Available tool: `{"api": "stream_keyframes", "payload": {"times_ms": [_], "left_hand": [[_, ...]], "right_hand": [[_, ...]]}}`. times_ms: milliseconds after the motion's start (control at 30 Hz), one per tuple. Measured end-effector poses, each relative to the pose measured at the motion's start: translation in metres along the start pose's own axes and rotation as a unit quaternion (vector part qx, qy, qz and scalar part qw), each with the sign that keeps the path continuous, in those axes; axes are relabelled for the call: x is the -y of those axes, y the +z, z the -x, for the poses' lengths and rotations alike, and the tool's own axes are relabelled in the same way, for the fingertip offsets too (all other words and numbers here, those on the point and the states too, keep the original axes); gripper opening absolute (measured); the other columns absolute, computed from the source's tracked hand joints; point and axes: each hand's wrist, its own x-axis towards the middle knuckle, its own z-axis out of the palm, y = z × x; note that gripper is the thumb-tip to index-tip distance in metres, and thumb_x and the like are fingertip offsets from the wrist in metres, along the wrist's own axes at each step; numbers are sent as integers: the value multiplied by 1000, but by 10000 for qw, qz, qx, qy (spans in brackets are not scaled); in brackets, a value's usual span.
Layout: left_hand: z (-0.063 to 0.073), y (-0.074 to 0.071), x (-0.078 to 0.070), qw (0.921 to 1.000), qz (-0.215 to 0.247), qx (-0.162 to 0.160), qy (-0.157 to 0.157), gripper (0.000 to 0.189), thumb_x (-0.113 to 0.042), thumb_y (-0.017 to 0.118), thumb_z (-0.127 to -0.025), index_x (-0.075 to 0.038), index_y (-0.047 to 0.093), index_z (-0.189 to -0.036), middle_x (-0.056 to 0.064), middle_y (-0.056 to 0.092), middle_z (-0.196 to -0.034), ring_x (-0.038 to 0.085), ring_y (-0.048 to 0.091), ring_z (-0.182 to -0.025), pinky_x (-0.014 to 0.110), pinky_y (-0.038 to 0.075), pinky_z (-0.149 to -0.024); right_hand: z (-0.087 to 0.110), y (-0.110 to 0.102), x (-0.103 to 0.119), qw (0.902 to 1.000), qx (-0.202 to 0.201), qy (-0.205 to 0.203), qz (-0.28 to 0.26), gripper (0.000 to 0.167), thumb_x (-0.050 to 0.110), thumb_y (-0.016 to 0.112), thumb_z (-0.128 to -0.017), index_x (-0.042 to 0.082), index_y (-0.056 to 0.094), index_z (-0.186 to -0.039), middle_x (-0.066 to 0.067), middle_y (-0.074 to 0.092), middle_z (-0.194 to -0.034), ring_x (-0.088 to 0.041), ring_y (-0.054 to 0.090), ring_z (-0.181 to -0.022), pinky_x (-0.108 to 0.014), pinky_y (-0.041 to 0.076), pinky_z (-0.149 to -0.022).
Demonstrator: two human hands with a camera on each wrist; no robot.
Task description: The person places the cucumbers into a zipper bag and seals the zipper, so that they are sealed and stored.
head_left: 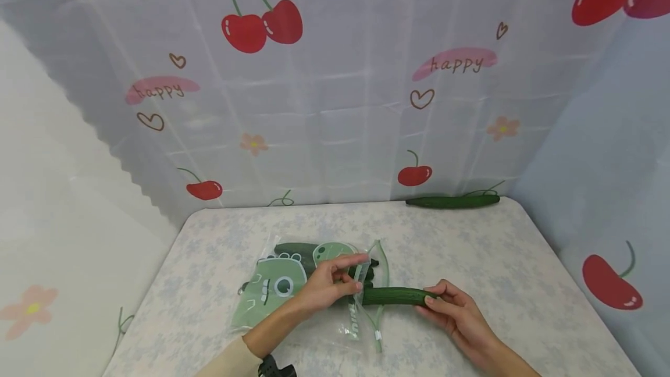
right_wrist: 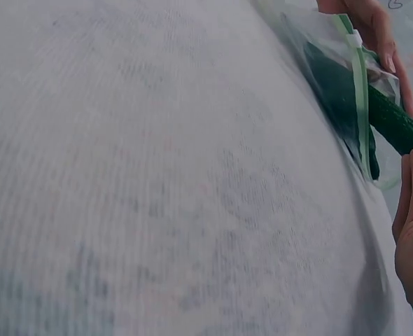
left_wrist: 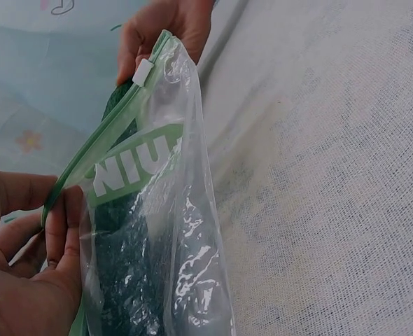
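Note:
A clear zip bag (head_left: 285,281) with green cartoon prints lies on the table, its green-edged mouth facing right. My left hand (head_left: 327,285) lies over it and pinches the mouth's edge, as the left wrist view shows on the bag's green zip strip (left_wrist: 87,150). A white slider (left_wrist: 143,72) sits near the far end of that strip. My right hand (head_left: 454,312) grips the right end of a cucumber (head_left: 395,295), whose other end is inside the bag's mouth and partly hidden. More dark green cucumbers (head_left: 295,248) show through the plastic.
Another cucumber (head_left: 452,202) lies along the table's back right edge, by the cherry-printed curtain (head_left: 335,103). A pale floral cloth covers the table (head_left: 445,249). A black band (head_left: 274,367) is on my left wrist.

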Motion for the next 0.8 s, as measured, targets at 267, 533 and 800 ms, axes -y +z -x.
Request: {"api": "stream_keyframes", "payload": {"times_ms": [267,533,800], "left_hand": [[1,0,0,9999,90,11,-47,59,-8,75,-100,-18,58,-157,9,49,-169,0,68,-87,17,57,-82],[1,-1,-4,9999,84,60,-111,60,-10,74,-101,-18,56,-158,7,48,-169,1,69,-88,19,58,-83],[3,-2,-9,9999,4,-8,-121,58,-13,74,-102,-28,59,-155,2,50,-168,4,69,-88,23,58,-82]], "right_hand": [[-8,20,-9,9991,-302,126,-277,13,4,65,-106,16,67,-112,-3,65,-123,-20,73,-123,-33,58,-109],[-15,31,-12,9990,-219,148,-361,12,6,65,-106,17,65,-110,-4,63,-123,-20,73,-122,-32,58,-109],[-29,42,-18,9989,-172,173,-388,11,8,67,-105,16,61,-107,-6,61,-127,-21,72,-125,-33,57,-110]]}}
